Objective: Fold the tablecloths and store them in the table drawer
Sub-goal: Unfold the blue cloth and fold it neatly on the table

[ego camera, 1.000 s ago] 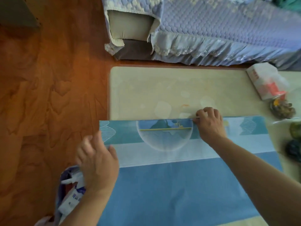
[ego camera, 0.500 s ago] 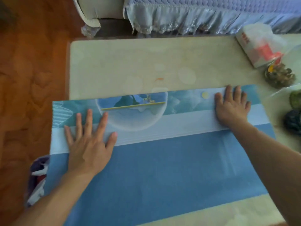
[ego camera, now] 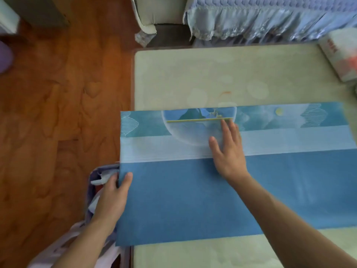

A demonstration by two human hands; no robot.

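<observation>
A blue tablecloth with a pale band and a printed teal strip lies folded flat across the cream table, its left end hanging past the table's left edge. My left hand grips that overhanging left edge, thumb on top and fingers underneath. My right hand lies flat on the cloth near its middle, fingers straight and pressing on the pale band. No drawer shows in the head view.
A tissue box sits at the table's far right. A sofa with a lilac frilled cover stands behind the table. A bag with white items sits on the wooden floor at the table's left, under my left hand.
My left hand has left the top of the cloth and taken hold of its left edge. My right hand has slid from the right end to the cloth's middle.
</observation>
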